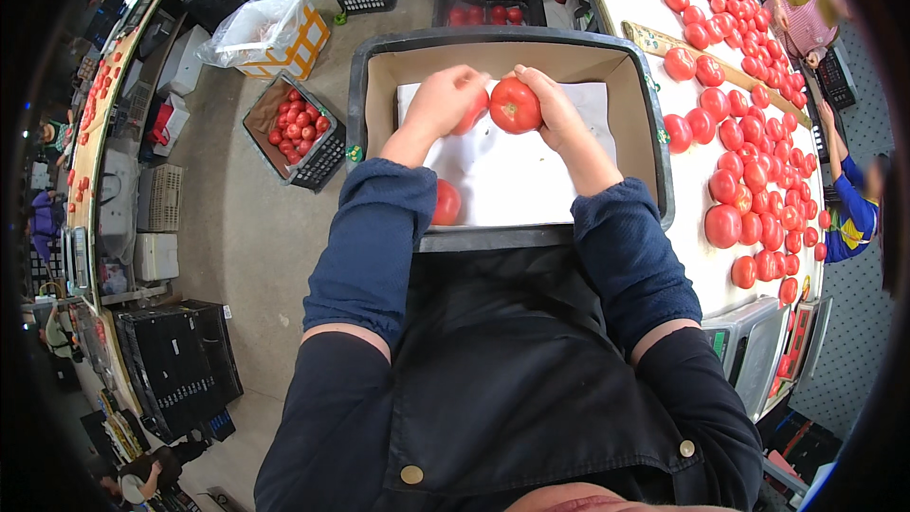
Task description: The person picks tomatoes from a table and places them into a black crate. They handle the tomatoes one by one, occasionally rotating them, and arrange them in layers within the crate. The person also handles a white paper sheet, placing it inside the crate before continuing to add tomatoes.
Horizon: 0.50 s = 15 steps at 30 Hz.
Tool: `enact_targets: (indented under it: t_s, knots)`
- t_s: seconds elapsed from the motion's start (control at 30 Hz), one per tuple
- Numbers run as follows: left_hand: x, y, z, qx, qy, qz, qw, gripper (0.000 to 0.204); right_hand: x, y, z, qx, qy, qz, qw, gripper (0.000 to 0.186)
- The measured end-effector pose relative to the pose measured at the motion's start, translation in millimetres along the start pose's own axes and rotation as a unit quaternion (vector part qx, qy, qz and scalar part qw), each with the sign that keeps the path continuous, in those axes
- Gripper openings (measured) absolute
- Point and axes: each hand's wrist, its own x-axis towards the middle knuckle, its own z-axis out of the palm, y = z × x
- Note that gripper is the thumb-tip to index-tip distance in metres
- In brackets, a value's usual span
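Note:
Both hands are over a black-rimmed bin point(621, 161) lined with cardboard and a white paper sheet point(517, 180). My left hand point(438, 106) curls round a red tomato point(470, 115), which is partly hidden under its fingers. Just right of it, my right hand point(559, 114) grips another, larger tomato point(516, 110), stem end up. A third tomato point(442, 204) lies in the bin's lower left corner, beside my left sleeve.
A white table point(678, 185) covered in tomatoes runs along the right, with a scale point(749, 346) and two workers point(853, 209) point(796, 9) beyond. Crates point(294, 133) point(483, 9) and a plastic-lined basket point(270, 38) surround the bin. More workers appear far left point(47, 213).

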Motion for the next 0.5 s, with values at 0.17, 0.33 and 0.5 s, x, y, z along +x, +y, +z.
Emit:
enact_targets:
  t_s: [0.17, 0.33, 0.5]
  knots:
    - [14.0, -21.9, -7.2, -0.173, 0.078, -0.006, 0.982, 0.033, -3.6, -5.2, 1.3, 0.062, -0.025, 0.073, 0.995, 0.042]
    - [6.3, -6.7, -11.2, -0.451, 0.065, -0.1, 0.884, 0.03, -12.5, -11.1, 4.7, 0.117, -0.126, 0.168, 0.971, 0.053]
    - [8.1, -9.1, 2.3, -0.41, -0.015, 0.013, 0.912, 0.031, -26.4, -10.6, 7.3, 0.107, -0.254, 0.171, 0.946, 0.068]
